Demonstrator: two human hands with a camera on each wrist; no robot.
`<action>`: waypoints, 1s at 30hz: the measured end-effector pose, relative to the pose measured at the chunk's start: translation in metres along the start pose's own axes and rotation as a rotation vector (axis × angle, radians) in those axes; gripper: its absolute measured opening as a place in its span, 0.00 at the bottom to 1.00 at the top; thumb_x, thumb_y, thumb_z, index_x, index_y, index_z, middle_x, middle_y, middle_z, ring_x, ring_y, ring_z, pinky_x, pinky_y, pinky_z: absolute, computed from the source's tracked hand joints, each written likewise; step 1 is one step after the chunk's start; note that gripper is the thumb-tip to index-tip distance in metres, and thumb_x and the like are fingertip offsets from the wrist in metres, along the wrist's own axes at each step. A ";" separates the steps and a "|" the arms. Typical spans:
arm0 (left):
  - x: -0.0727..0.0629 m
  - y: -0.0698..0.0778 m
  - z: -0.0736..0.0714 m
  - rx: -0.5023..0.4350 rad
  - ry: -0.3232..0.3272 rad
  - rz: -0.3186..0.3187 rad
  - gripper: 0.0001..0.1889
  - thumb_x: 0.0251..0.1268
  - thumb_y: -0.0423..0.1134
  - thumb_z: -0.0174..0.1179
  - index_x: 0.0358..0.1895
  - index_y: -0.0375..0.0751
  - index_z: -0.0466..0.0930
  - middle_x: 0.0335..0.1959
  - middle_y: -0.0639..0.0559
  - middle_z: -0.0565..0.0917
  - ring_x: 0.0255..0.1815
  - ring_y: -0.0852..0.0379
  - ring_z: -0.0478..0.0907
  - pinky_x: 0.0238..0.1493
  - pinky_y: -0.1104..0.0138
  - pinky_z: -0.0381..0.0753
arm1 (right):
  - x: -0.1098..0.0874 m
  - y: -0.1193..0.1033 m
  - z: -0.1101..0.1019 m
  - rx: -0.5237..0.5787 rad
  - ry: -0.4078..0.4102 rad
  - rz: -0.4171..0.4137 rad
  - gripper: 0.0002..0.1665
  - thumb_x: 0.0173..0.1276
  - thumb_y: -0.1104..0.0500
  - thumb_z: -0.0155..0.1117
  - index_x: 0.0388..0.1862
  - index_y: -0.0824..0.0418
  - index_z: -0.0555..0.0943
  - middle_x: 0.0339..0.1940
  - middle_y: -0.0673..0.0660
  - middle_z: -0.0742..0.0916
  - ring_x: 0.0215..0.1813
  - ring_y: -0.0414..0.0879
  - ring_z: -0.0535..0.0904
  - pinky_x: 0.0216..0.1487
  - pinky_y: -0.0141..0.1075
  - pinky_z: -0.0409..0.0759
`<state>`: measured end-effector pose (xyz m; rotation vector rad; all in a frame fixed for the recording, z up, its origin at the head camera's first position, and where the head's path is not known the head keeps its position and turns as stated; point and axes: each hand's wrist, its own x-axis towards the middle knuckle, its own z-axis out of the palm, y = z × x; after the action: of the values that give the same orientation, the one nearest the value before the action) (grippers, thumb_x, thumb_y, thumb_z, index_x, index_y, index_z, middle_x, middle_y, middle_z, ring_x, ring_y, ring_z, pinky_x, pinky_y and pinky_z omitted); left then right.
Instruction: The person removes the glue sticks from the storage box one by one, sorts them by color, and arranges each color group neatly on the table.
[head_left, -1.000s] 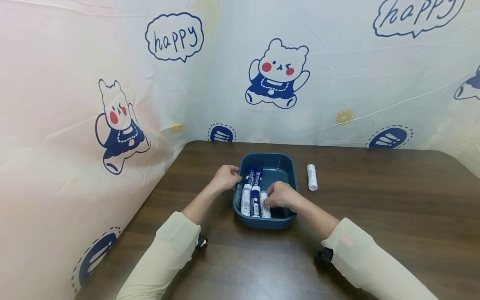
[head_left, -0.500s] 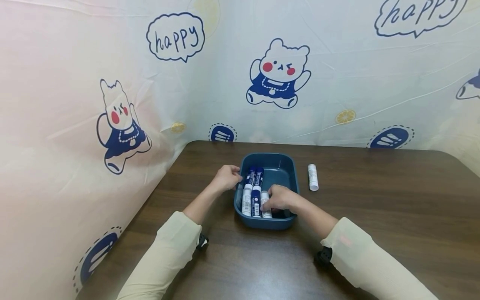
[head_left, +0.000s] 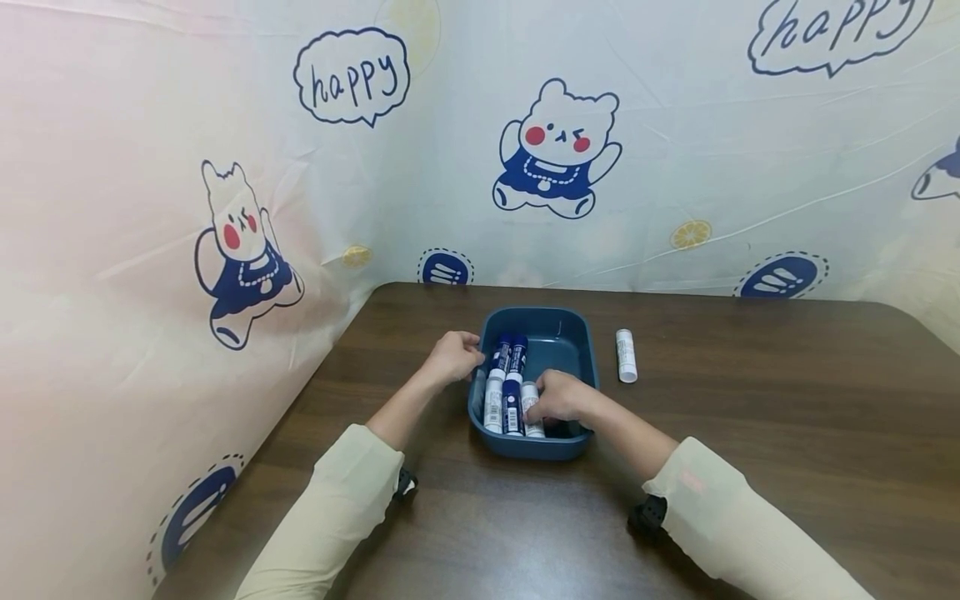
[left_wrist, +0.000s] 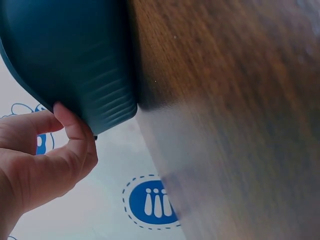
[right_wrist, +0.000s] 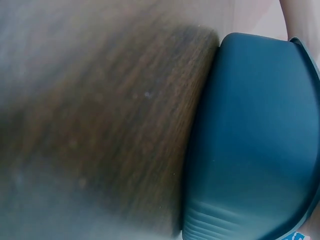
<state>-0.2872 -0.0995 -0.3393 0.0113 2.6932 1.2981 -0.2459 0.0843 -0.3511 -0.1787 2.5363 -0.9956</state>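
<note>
A dark blue plastic basin (head_left: 534, 450) stands on the table, seen from outside as a blue wall (left_wrist: 100, 65) in the left wrist view. My left hand (head_left: 452, 357) pinches its left rim between thumb and fingers. Inside, along the left side, lie several blue and white tubes that look like glue sticks. One is white (head_left: 492, 404), beside a blue one (head_left: 512, 408). My right hand (head_left: 561, 395) reaches over the right rim and holds a white glue stick (head_left: 529, 392) next to the blue one. Its fingertips are partly hidden; the right wrist view shows mainly the basin's outer wall (right_wrist: 255, 130).
Another white glue stick (head_left: 626, 356) lies on the brown wooden table (head_left: 750, 417), right of the basin. A printed cloth (head_left: 675, 150) with cartoon bears hangs behind and to the left of the table.
My right hand has shifted slightly lower over the white glue stick within the basin. The left hand and the other glue sticks stay in place.
</note>
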 end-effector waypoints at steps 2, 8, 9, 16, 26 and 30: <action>0.000 0.000 0.000 -0.006 0.000 -0.005 0.21 0.65 0.31 0.53 0.61 0.31 0.68 0.32 0.45 0.76 0.30 0.53 0.75 0.37 0.62 0.78 | 0.000 0.000 0.000 0.027 0.004 0.003 0.32 0.51 0.61 0.72 0.53 0.72 0.70 0.35 0.58 0.80 0.31 0.44 0.79 0.37 0.36 0.75; 0.000 0.000 0.000 -0.019 -0.001 -0.004 0.21 0.65 0.31 0.53 0.61 0.31 0.68 0.33 0.45 0.76 0.33 0.53 0.75 0.33 0.66 0.79 | 0.000 0.001 0.000 0.092 0.031 0.009 0.37 0.50 0.62 0.72 0.57 0.73 0.67 0.37 0.59 0.80 0.31 0.44 0.79 0.40 0.37 0.76; 0.000 0.000 0.000 -0.022 -0.001 -0.005 0.21 0.65 0.31 0.53 0.61 0.31 0.68 0.33 0.45 0.76 0.33 0.52 0.75 0.33 0.66 0.79 | -0.001 0.000 0.000 0.103 0.034 0.011 0.37 0.51 0.62 0.72 0.58 0.72 0.67 0.38 0.59 0.80 0.31 0.44 0.79 0.40 0.37 0.76; 0.000 -0.001 0.000 -0.045 -0.005 -0.014 0.21 0.65 0.31 0.53 0.61 0.31 0.68 0.34 0.45 0.75 0.36 0.51 0.75 0.35 0.65 0.79 | 0.000 0.000 -0.001 0.239 0.027 0.034 0.36 0.54 0.63 0.69 0.60 0.71 0.65 0.41 0.62 0.79 0.34 0.46 0.79 0.41 0.38 0.77; -0.002 -0.001 -0.001 -0.047 -0.015 -0.029 0.21 0.65 0.32 0.53 0.61 0.32 0.68 0.35 0.44 0.75 0.36 0.51 0.75 0.37 0.64 0.79 | -0.001 0.001 -0.001 0.351 -0.009 0.025 0.35 0.56 0.66 0.66 0.61 0.72 0.63 0.41 0.62 0.80 0.37 0.47 0.79 0.43 0.39 0.79; -0.001 -0.001 -0.001 -0.056 -0.015 -0.028 0.22 0.65 0.32 0.53 0.62 0.32 0.68 0.36 0.44 0.76 0.37 0.51 0.75 0.36 0.64 0.79 | -0.002 0.001 -0.002 0.383 -0.013 0.021 0.35 0.57 0.66 0.65 0.62 0.71 0.62 0.42 0.63 0.80 0.38 0.48 0.79 0.44 0.39 0.79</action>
<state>-0.2860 -0.1008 -0.3394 -0.0229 2.6336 1.3593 -0.2453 0.0872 -0.3499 -0.0472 2.2763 -1.4394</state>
